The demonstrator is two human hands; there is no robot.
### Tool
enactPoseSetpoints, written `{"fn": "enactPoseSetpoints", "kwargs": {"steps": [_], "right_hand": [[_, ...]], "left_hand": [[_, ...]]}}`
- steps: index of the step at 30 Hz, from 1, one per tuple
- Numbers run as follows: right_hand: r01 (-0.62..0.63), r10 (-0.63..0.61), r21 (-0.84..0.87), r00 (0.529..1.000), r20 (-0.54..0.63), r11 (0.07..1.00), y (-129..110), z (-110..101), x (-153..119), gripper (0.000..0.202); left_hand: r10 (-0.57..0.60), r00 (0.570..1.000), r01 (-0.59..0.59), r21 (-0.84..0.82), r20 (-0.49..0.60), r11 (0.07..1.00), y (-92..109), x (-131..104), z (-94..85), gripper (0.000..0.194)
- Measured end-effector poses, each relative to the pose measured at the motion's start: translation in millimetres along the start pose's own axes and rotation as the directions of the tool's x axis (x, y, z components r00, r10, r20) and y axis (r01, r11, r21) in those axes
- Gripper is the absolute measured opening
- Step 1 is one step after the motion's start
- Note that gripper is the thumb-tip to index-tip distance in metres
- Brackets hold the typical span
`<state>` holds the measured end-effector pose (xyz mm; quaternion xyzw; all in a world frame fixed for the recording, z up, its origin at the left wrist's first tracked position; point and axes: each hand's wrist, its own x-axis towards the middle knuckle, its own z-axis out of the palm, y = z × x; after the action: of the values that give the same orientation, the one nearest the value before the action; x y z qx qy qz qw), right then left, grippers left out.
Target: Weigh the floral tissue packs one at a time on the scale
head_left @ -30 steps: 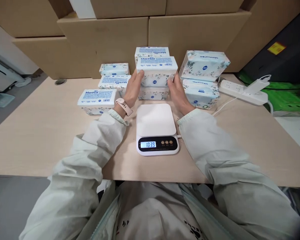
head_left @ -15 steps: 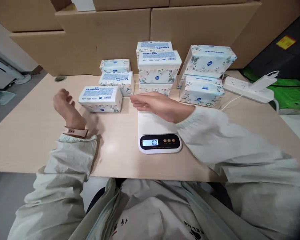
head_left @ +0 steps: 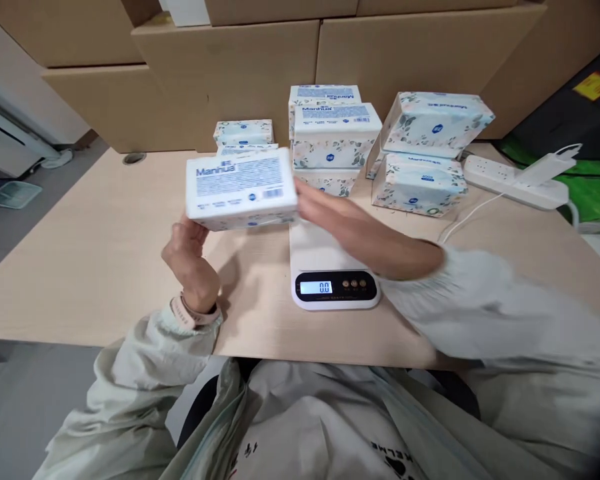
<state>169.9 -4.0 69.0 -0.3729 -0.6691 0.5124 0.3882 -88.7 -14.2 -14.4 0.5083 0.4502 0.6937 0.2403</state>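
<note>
Raised off the table, a white and blue tissue pack (head_left: 243, 190) is held between my two hands. My left hand (head_left: 187, 250) grips its left lower corner, with the fingers partly hidden under the pack. Against the pack's right end presses my right hand (head_left: 325, 210), fingers stretched along it. Below my right hand lies a white digital scale (head_left: 320, 250), whose lit display (head_left: 316, 287) reads 0.0. The pack hangs just left of the scale and clear of its plate.
Behind the scale stand stacked tissue packs (head_left: 337, 140), with more stacked packs (head_left: 430, 127) to the right. Smaller packs (head_left: 244, 132) sit at the back left. A white power strip (head_left: 515, 183) with a cable lies at the right. Cardboard boxes (head_left: 225, 87) line the table's back edge.
Both hands have closed on the front left tissue pack and lifted it off the table, moving it right toward the scale. The view has shifted slightly.
</note>
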Motion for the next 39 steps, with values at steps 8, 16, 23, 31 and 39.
{"fn": "enactPoseSetpoints", "kwargs": {"steps": [8, 16, 23, 31, 39], "right_hand": [[-0.153, 0.148, -0.014, 0.973, -0.175, 0.988, 8.8, -49.0, -88.5, 0.055], [0.034, -0.034, -0.010, 0.855, -0.518, 0.999, 80.9, -45.6, -108.3, 0.045], [0.069, -0.053, 0.003, 0.799, -0.600, 0.998, 91.1, -47.1, -113.2, 0.038], [0.043, -0.029, 0.009, 0.800, -0.599, 0.999, 88.3, -46.5, -112.4, 0.033], [0.064, -0.046, 0.009, 0.792, -0.609, 0.998, 84.4, -46.4, -111.4, 0.035]], "left_hand": [[0.006, 0.915, 0.020, -0.061, 0.403, 0.998, 27.3, -41.9, 51.9, 0.045], [-0.102, 0.921, 0.083, 0.068, 0.376, 0.994, 13.5, -38.8, 43.0, 0.051], [-0.145, 0.932, 0.130, 0.068, 0.332, 0.989, 15.1, -37.9, 39.4, 0.049], [-0.163, 0.927, 0.152, 0.058, 0.339, 0.987, 15.6, -38.1, 38.0, 0.043], [-0.139, 0.921, 0.139, 0.025, 0.363, 0.990, 18.2, -37.1, 37.6, 0.037]]}}
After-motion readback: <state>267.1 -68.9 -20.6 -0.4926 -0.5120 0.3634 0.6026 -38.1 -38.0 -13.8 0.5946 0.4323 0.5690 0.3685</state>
